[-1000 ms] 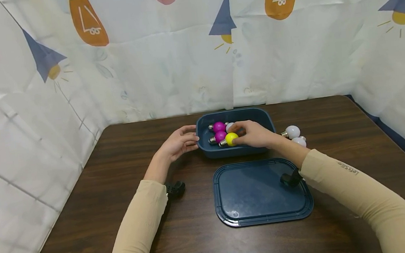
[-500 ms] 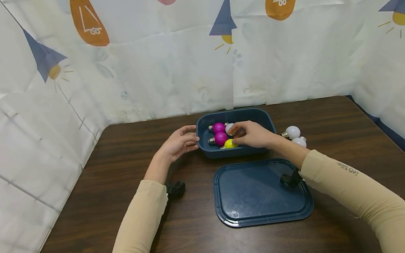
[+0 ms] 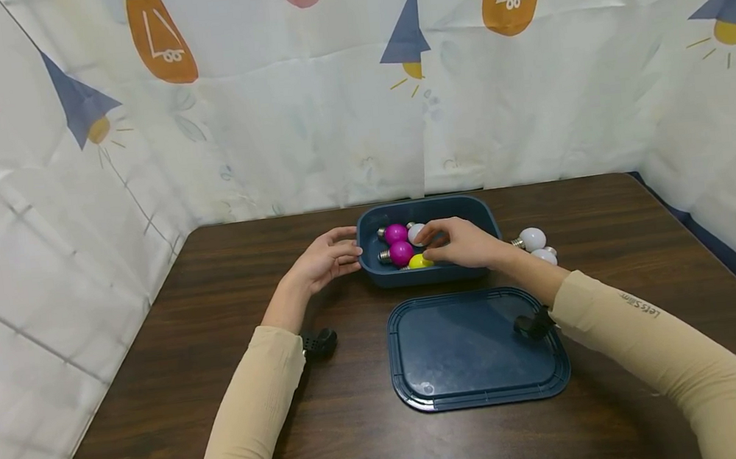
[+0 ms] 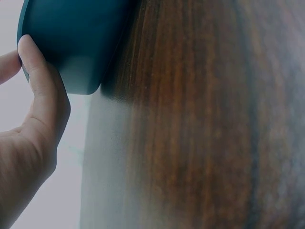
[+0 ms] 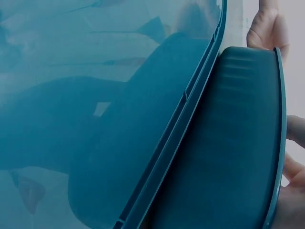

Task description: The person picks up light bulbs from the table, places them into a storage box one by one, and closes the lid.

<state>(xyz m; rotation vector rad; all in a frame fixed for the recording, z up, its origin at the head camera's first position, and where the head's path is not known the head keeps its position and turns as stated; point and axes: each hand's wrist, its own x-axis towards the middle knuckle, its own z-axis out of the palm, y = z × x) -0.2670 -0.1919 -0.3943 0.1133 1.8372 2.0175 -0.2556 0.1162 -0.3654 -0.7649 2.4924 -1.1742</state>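
In the head view a dark blue plastic box (image 3: pixel 424 276) holds light bulbs on its left side: a magenta bulb (image 3: pixel 396 233), a second magenta bulb (image 3: pixel 401 254), a white bulb (image 3: pixel 416 234) and a yellow bulb (image 3: pixel 419 261). My left hand (image 3: pixel 326 261) grips the box's left end at the rim; in the left wrist view one fingertip lies on the outer wall. Reaching over the front wall, my right hand (image 3: pixel 459 243) has its thumb beside the yellow bulb and its fingers by the white one. A gap shows between thumb and fingers.
A dark blue lid (image 3: pixel 479 348) lies flat in front of the box, under my right wrist. To the box's right, on the brown table (image 3: pixel 333 425), are a white bulb (image 3: pixel 531 239) and another white bulb (image 3: pixel 545 256), partly behind my forearm. Printed cloth (image 3: pixel 332 129) hangs behind.
The yellow bulb has dropped lower into the box and is now partly behind the front wall. The magenta bulbs have shifted slightly. My left hand has stayed at the box's left end.
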